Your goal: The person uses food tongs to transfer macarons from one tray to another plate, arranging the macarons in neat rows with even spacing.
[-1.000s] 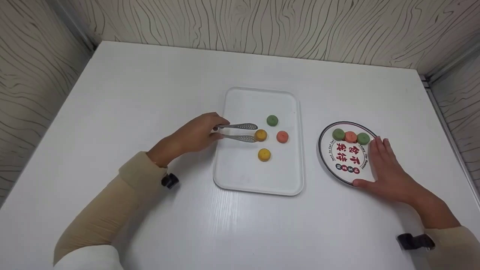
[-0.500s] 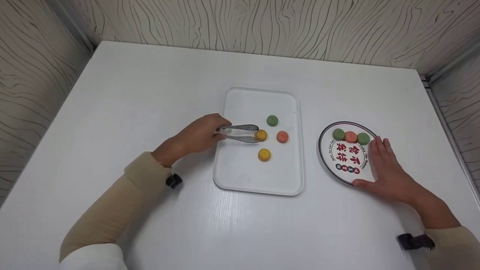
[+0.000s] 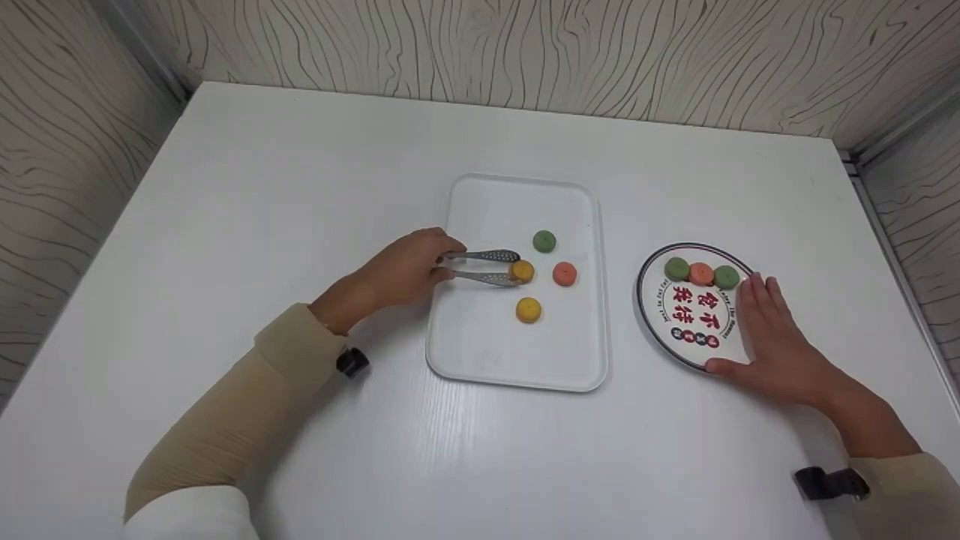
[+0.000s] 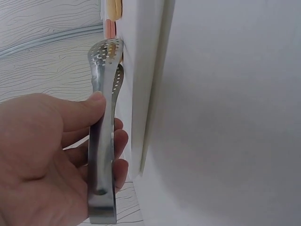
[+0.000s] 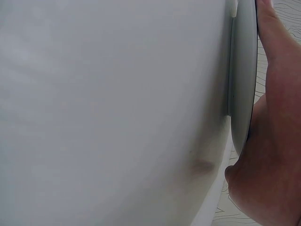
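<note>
My left hand (image 3: 401, 270) grips metal food tongs (image 4: 101, 155) with perforated tips, thumb on one arm and fingers on the other. The tongs reach over the left edge of the white tray (image 3: 517, 367), their parted tips on either side of a yellow macaron (image 3: 522, 271). Another yellow macaron (image 3: 528, 310), a pink one and a green macaron (image 3: 544, 241) lie close by on the tray. My right hand (image 3: 780, 352) rests with straight fingers and spread thumb at the right rim of a round plate (image 3: 694, 360). Green, pink and green macarons sit in a row on that plate.
Both tray and plate stand on a white table (image 3: 300, 165), the plate to the right of the tray. Wood-grain patterned panels (image 3: 525, 52) rise behind the table and at both sides. Red characters are printed on the plate.
My left hand has shifted slightly right, bringing the tong tips a little further around the yellow macaron. My right hand, the plate and the other macarons have stayed in place.
</note>
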A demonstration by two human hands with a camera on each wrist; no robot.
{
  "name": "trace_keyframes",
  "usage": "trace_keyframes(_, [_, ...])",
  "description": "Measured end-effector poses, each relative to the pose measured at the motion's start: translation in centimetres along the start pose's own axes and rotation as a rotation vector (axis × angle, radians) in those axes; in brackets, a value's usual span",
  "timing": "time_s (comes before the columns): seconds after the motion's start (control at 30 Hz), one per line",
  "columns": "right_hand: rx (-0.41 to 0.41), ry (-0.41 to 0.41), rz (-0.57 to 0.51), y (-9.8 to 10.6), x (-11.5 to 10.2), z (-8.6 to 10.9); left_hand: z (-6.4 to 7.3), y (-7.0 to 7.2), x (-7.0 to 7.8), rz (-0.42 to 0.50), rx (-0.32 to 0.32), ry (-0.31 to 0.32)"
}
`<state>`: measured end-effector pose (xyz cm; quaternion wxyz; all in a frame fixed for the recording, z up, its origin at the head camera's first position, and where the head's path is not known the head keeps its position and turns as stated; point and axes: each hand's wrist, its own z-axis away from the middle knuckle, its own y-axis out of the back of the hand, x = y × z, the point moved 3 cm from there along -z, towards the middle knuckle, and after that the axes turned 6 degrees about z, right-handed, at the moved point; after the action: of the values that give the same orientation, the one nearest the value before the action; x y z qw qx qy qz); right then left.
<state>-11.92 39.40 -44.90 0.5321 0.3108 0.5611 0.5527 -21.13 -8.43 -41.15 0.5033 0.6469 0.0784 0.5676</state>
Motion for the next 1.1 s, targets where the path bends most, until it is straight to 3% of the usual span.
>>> trace_keyframes(0.43, [-0.004,0.007,0.003,0.02,0.00,-0.05,-0.25,-0.29,-0.05,-0.011,0.008,0.011])
trace_keyframes(0.9, [0.008,0.016,0.010,-0.01,-0.01,0.03,-0.42,-0.55,-0.22,0.034,0.008,-0.037])
trace_keyframes(1.1, [0.009,0.012,0.009,-0.06,0.02,0.00,-0.46,-0.61,-0.05,0.024,-0.001,-0.023])
